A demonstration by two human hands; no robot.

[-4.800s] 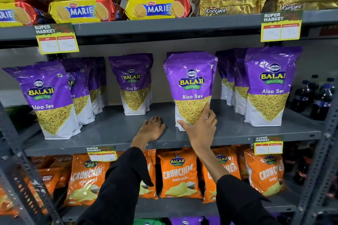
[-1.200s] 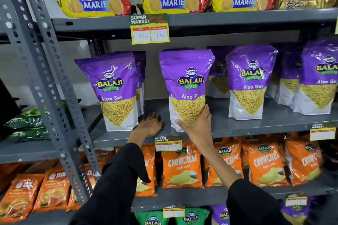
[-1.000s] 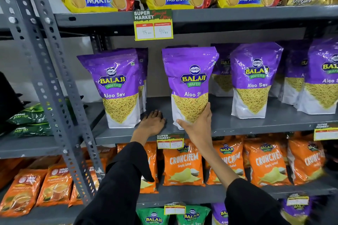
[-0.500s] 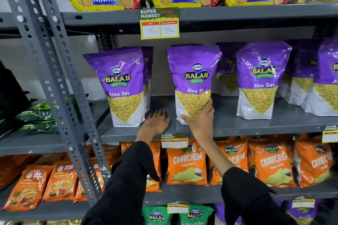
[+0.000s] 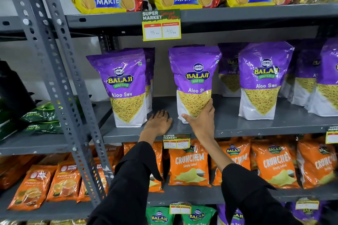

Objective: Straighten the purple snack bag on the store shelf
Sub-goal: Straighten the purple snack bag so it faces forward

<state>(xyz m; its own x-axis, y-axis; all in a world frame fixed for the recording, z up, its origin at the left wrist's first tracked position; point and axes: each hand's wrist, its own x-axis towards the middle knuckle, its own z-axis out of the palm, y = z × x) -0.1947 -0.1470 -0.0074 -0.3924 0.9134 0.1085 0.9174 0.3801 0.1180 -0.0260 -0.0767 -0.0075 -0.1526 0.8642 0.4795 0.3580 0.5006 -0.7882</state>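
Two hands work at the middle shelf [image 5: 237, 126] in the head view. Right hand [image 5: 202, 120] has its grip closed around the lower front of the purple snack bag [image 5: 194, 78], thumb to one side and fingers to the other, probably to turn its face square to the aisle. That bag stands near the shelf's front edge, leaning slightly. Left hand [image 5: 159, 122] lies flat and empty on the shelf, fingers apart, likely for support.

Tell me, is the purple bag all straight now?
Nearly. The purple snack bag stands upright on the shelf, facing front. The right hand grips its bottom, while the left hand rests flat on the shelf beside it. Only a small tilt and letting go remain.
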